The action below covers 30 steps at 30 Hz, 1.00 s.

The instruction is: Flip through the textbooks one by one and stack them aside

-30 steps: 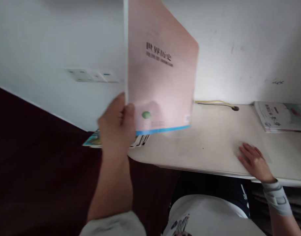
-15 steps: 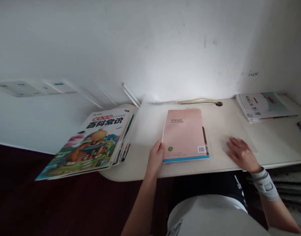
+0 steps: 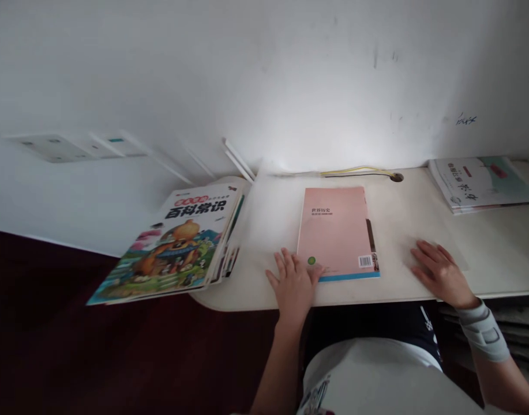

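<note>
A pink book with a blue bottom strip and a barcode lies flat on the white desk in front of me. My left hand is open, its fingers spread at the book's lower left corner and the thumb over the cover's edge. To the right of the book, my right hand rests open on the desk with its fingers apart, holding nothing. A grey wrist brace wraps the right wrist.
At left, a stack of books with a colourful top cover overhangs the desk edge. Another small stack of books lies at the back right. Thin yellow and black cables run along the wall to a desk hole.
My left hand has let go of the pink book's left edge and opened out, palm down, at its lower left corner. The right hand stays on the desk. The view has shifted slightly.
</note>
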### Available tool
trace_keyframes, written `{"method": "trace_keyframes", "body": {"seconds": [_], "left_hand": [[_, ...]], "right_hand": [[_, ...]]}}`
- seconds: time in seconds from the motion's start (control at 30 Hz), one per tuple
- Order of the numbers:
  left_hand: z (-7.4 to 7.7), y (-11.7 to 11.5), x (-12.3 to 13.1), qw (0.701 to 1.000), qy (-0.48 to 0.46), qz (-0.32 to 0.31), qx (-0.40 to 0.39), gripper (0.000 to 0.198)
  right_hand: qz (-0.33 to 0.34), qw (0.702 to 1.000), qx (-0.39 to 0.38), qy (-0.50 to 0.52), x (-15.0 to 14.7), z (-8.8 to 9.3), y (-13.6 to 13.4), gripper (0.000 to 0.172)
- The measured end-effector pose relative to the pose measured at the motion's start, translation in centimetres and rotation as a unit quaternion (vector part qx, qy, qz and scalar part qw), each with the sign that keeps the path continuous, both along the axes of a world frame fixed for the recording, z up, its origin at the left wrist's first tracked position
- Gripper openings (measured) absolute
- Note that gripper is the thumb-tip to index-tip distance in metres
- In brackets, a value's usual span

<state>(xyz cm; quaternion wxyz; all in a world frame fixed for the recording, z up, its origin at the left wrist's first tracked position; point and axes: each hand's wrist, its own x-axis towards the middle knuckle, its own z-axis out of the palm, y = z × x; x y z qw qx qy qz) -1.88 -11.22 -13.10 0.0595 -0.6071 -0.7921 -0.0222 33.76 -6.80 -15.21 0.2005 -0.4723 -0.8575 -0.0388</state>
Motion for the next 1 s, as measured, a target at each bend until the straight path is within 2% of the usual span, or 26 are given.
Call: {"method": "trace_keyframes", "body": {"seconds": [0.17,0.47,0.8,0.93,1.0], "left_hand": [[-0.8,-0.5,1.1,0.999,0.023,0.005,0.047,0.064],[-1.1,-0.3,1.6,0.997,-0.030,-0.021,0.068,0.053],[-1.7,0.2,2.5,0.992,-0.088,-0.019,0.088,0.045],[-1.6,0.4,2.7,0.982,-0.141,-0.029,0.125,0.050],[-1.5,0.6,2.7,0.976,-0.171,-0.032,0.132,0.054]], "right_hand": [[0.005,1.000,0.002,-0.002,0.2,-0.1,0.0,0.040],[0.002,1.000,0.001,-0.017,0.3,-0.1,0.1,0.040],[-0.011,1.000,0.015,-0.023,0.1,0.1,0.2,0.039],[-0.033,0.998,0.032,-0.044,-2.7,1.3,-0.4,0.038],[0.001,0.999,0.027,-0.041,-5.5,1.9,-1.1,0.040]]}}
